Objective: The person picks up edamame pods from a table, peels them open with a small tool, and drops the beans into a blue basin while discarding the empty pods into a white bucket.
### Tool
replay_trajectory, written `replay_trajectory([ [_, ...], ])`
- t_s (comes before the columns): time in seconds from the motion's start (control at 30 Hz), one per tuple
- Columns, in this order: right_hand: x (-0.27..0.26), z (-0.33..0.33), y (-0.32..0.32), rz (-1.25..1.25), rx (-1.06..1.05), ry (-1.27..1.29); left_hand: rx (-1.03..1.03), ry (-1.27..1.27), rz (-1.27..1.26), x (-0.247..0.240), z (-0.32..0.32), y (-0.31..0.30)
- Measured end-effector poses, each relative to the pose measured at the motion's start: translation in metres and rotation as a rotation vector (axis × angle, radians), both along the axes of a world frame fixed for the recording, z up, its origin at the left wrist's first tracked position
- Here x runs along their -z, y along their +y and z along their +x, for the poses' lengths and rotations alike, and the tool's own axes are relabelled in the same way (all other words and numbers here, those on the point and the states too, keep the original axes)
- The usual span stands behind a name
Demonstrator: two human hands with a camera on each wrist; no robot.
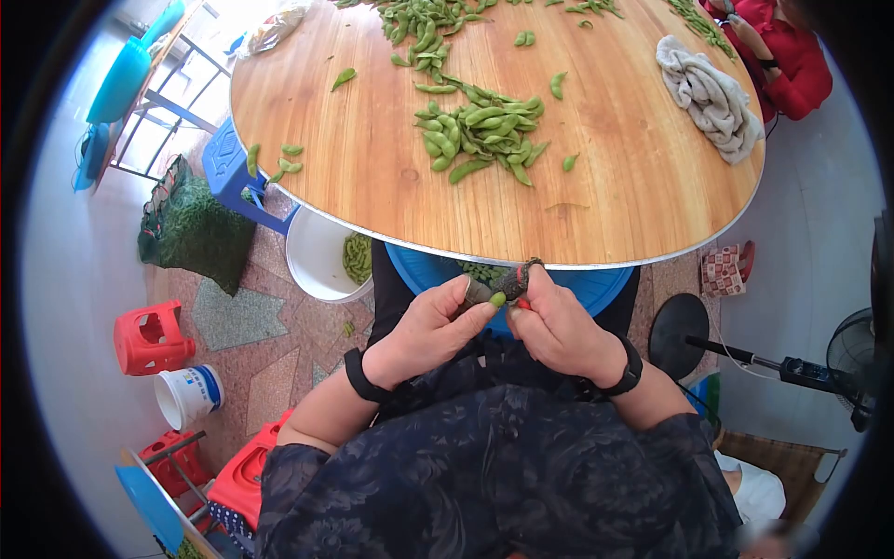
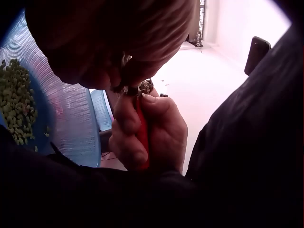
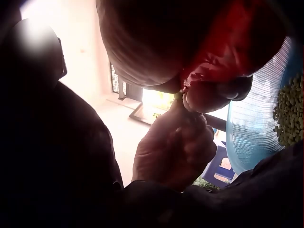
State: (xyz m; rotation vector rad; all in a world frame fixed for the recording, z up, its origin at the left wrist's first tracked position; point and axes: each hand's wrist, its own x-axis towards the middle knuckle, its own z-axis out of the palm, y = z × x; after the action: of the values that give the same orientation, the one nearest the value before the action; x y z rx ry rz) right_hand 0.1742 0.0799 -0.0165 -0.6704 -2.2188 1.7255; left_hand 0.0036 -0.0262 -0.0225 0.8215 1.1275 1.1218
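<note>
Just past the table's near edge, my left hand (image 1: 424,328) pinches a green soybean pod (image 1: 498,299) between thumb and forefinger. My right hand (image 1: 564,328) meets it there, gripping a slim red-handled tool (image 2: 143,135) whose working end is hidden by the fingers. Dark covers (image 1: 510,279) wrap the forefingers of both hands. Under the hands sits a blue mesh basket (image 1: 596,287) with shelled green beans (image 2: 18,102) in its bottom. A pile of soybean pods (image 1: 489,130) lies on the round wooden table (image 1: 633,200) in front of me.
A white bucket (image 1: 312,247) with pods stands left of the basket, by a blue stool (image 1: 228,163) and a dark green sack (image 1: 200,228). Red stools (image 1: 149,340) are farther left. A grey cloth (image 1: 708,98) lies on the table's right; a fan (image 1: 852,359) stands right.
</note>
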Motion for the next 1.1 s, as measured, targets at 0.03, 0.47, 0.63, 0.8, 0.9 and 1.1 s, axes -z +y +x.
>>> replay_trajectory([
  [0.03, 0.0, 0.0, 0.0, -0.001, 0.002, -0.001, -0.026, 0.01, 0.024, -0.001, 0.002, 0.0],
  [0.47, 0.018, -0.004, -0.007, 0.141, -0.022, 0.022, 0.018, 0.078, -0.139, 0.007, -0.004, -0.005],
  [0.63, 0.026, -0.006, -0.007, 0.139, -0.02, 0.147, -0.062, -0.676, -0.485, 0.028, -0.008, -0.006],
  [0.8, 0.019, -0.004, -0.004, -0.665, -0.035, -0.055, 0.081, -0.942, -0.401, 0.043, -0.005, -0.006],
  [0.9, 0.024, -0.004, 0.001, -0.839, -0.042, -0.092, 0.073, -0.786, -0.472, 0.045, -0.007, -0.003],
  [1.1, 0.046, -0.005, 0.0, -0.785, -0.022, -0.084, 0.121, -0.735, -0.609, 0.056, -0.01, 0.001],
])
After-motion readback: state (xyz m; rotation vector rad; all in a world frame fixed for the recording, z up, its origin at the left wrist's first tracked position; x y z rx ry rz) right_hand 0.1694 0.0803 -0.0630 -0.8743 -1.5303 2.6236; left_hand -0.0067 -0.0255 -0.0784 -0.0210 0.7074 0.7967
